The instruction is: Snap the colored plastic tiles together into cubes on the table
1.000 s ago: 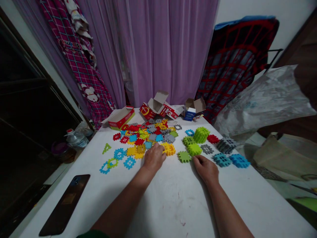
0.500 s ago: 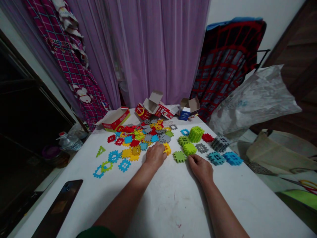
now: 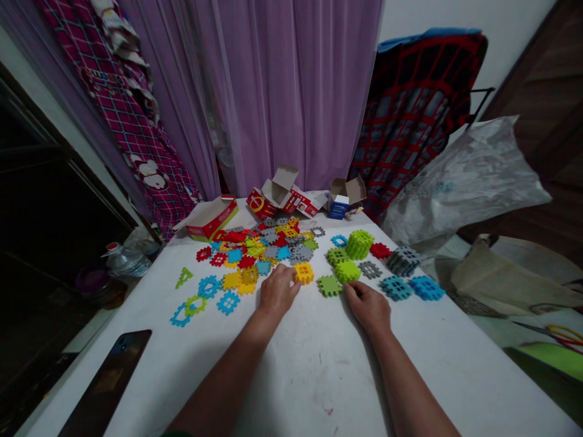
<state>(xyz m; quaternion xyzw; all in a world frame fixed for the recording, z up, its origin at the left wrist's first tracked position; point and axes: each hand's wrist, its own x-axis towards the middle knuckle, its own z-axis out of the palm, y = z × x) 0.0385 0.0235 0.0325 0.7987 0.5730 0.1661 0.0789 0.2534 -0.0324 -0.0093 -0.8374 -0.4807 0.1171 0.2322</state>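
I have the left forearm (image 3: 228, 376) slanting up and to the right across the white tabletop (image 3: 300, 376), wrist low, with the back of the left hand (image 3: 277, 291) turned upward. Its fingers bend down at the near left edge of a short stack of yellow, toothed, plastic-looking squares (image 3: 304, 273); I cannot tell whether they are clamped on it or merely resting against it. That stack sits on the table between my 2 hands, nearer the left.

My right forearm (image 3: 410, 376) leans the opposite way, up and to the left. The right hand (image 3: 370, 308) is low over the table, fingers curled inward, their tips just beside a lime-green stack of toothed squares (image 3: 347, 272). I cannot tell whether they pinch anything.

Left of that stack lies a flat green toothed square (image 3: 328, 286). Right of the right hand stand 2 blue toothed stacks, a teal-blue pile (image 3: 396, 288) and a brighter blue pile (image 3: 427, 288).
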